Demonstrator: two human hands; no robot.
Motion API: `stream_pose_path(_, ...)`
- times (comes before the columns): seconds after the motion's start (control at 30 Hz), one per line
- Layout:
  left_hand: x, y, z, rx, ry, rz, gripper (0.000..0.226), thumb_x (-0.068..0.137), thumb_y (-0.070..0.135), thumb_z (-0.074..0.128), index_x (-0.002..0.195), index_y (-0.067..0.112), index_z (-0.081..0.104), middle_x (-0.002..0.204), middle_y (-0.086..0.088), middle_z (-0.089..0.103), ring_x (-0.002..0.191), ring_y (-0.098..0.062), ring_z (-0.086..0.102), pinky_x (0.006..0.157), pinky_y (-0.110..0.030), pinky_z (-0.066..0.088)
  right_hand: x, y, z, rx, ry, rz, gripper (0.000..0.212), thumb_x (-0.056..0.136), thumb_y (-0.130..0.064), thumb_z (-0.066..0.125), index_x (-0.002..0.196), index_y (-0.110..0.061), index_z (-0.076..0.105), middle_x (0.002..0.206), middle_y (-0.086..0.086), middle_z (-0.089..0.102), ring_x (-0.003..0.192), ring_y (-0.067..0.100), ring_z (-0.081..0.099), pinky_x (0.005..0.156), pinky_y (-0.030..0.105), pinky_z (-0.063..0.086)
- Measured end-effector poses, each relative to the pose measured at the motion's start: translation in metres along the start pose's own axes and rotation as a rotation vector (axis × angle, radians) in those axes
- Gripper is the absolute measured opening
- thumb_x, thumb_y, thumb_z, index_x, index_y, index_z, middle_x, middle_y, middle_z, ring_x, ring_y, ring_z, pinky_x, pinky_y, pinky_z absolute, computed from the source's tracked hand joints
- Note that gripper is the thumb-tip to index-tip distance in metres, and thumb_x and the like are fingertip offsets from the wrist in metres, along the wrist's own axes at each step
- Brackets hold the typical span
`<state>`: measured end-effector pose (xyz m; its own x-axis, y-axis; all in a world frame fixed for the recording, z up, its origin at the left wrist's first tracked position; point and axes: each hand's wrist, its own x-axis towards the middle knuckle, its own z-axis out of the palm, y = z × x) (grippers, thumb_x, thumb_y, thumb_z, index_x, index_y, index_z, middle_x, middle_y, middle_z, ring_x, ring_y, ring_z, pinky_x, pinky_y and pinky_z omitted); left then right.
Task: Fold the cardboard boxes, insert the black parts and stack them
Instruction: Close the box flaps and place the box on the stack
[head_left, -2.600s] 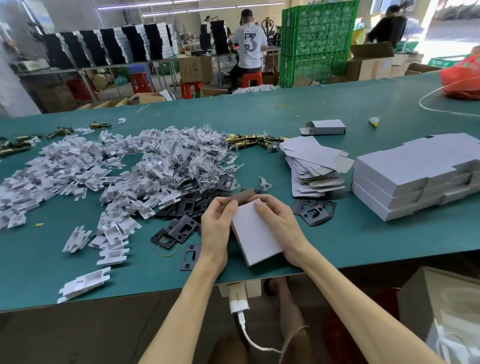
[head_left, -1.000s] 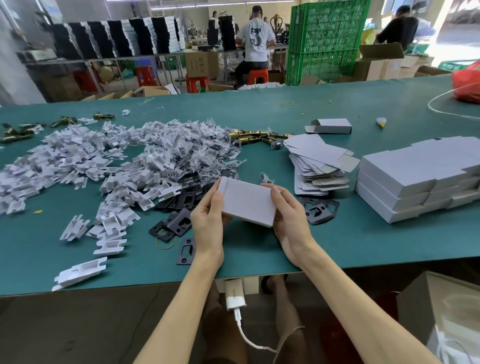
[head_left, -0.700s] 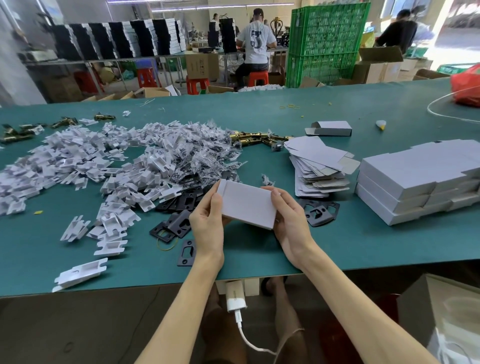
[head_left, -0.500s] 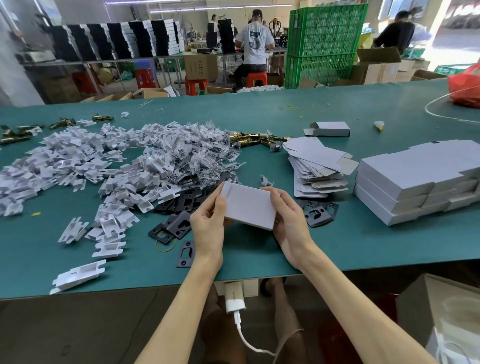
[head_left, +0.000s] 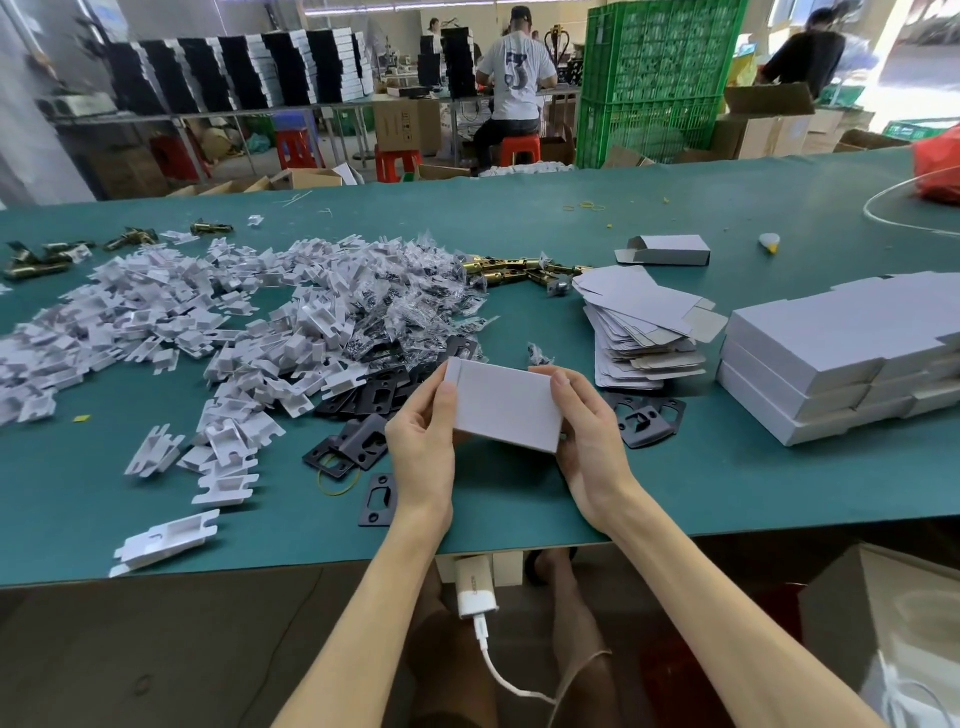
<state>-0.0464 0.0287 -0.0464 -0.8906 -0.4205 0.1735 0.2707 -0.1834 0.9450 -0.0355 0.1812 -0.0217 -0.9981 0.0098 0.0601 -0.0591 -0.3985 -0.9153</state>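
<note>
Both hands hold a small white box (head_left: 503, 404) just above the green table (head_left: 675, 483): left hand (head_left: 422, 448) and right hand (head_left: 587, 434) curl around its ends. To close it well, press each end flap square before stacking.

With forearms stretched forward, our left hand (head_left: 423, 447) and right hand (head_left: 589, 441) grip the box (head_left: 506, 405) by its ends.

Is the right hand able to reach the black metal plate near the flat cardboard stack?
Probably yes: the black metal plate lies uncovered just beside the right hand, but that hand grips the white cardboard box and must release first.
</note>
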Motion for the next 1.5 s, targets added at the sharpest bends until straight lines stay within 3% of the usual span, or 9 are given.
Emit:
stream_pose_path(0.27,0.000,0.003,0.000,-0.020,0.014,-0.026,0.023,0.104,0.019,0.063,0.125,0.021,0.073,0.103,0.020,0.078,0.092,0.005,0.070,0.075,-0.013,0.054,0.001,0.001,-0.002,0.023,-0.001,-0.006,0.023,0.105,-0.032,0.052,0.108,-0.017,0.069,0.106,0.002,0.069,0.096,0.017,0.059,0.078,0.033,0.049)
stream_pose_path(0.63,-0.006,0.011,0.002,0.005,-0.110,-0.052,0.021,0.104,0.026,0.062,0.109,0.038,0.079,0.114,0.006,0.078,0.103,-0.010,0.071,0.086,-0.027,0.060,0.003,0.004,-0.004,-0.026,0.045,0.018,0.023,0.102,-0.039,0.055,0.114,-0.023,0.065,0.110,0.002,0.066,0.096,0.015,0.062,0.077,0.036,0.054)
stream_pose_path(0.73,-0.008,0.012,0.003,0.008,-0.164,-0.052,0.023,0.107,0.032,0.057,0.114,0.038,0.077,0.117,0.007,0.078,0.104,-0.007,0.070,0.093,-0.030,0.059,0.004,0.006,-0.004,-0.044,0.031,0.035,0.025,0.100,-0.031,0.061,0.121,-0.020,0.058,0.114,0.003,0.064,0.098,0.014,0.060,0.084,0.038,0.052)
stream_pose_path(0.87,-0.008,0.011,0.003,0.036,-0.204,-0.029,0.024,0.107,0.027,0.057,0.125,0.036,0.071,0.124,0.015,0.074,0.110,-0.003,0.066,0.095,-0.026,0.055,0.004,0.006,-0.004,-0.027,0.028,0.046,0.025,0.099,-0.023,0.062,0.122,-0.016,0.057,0.114,0.004,0.065,0.096,0.013,0.061,0.079,0.032,0.052)
stream_pose_path(0.97,-0.006,0.008,0.002,0.059,-0.223,0.004,0.032,0.106,0.022,0.060,0.138,0.023,0.066,0.128,0.018,0.072,0.116,-0.001,0.065,0.094,-0.020,0.052,0.004,0.006,-0.004,-0.038,0.034,0.047,0.028,0.099,-0.023,0.062,0.125,-0.013,0.055,0.115,0.006,0.063,0.098,0.015,0.059,0.082,0.034,0.051)
stream_pose_path(1.23,-0.004,0.004,0.004,0.143,-0.307,0.024,0.045,0.108,0.015,0.054,0.153,0.015,0.051,0.146,0.009,0.061,0.128,-0.005,0.059,0.108,-0.026,0.047,0.005,0.008,-0.004,-0.145,0.023,0.032,0.028,0.101,-0.029,0.060,0.124,-0.019,0.048,0.134,0.017,0.057,0.109,0.018,0.057,0.107,0.052,0.045)
stream_pose_path(1.33,-0.003,0.005,0.004,0.163,-0.314,0.031,0.045,0.109,0.014,0.051,0.154,0.015,0.049,0.147,0.012,0.058,0.129,0.005,0.056,0.104,-0.015,0.043,0.005,0.009,-0.003,-0.206,0.015,0.020,0.034,0.100,-0.029,0.062,0.127,-0.020,0.044,0.135,0.016,0.055,0.114,0.021,0.058,0.109,0.054,0.044)
stream_pose_path(1.43,-0.003,0.005,0.004,0.170,-0.332,0.035,0.044,0.110,0.015,0.050,0.154,0.015,0.049,0.144,0.018,0.058,0.127,0.010,0.055,0.100,-0.009,0.042,0.005,0.007,-0.002,-0.239,0.009,0.019,0.052,0.093,-0.036,0.069,0.133,-0.020,0.040,0.135,0.013,0.055,0.123,0.024,0.058,0.109,0.048,0.046)
stream_pose_path(1.5,-0.004,0.006,0.005,0.166,-0.323,0.037,0.043,0.110,0.015,0.049,0.153,0.015,0.049,0.141,0.021,0.058,0.128,0.009,0.055,0.101,-0.010,0.044,0.003,0.006,-0.002,-0.297,-0.001,0.008,0.072,0.083,-0.046,0.073,0.139,-0.024,0.035,0.137,0.006,0.053,0.122,0.013,0.058,0.105,0.032,0.049)
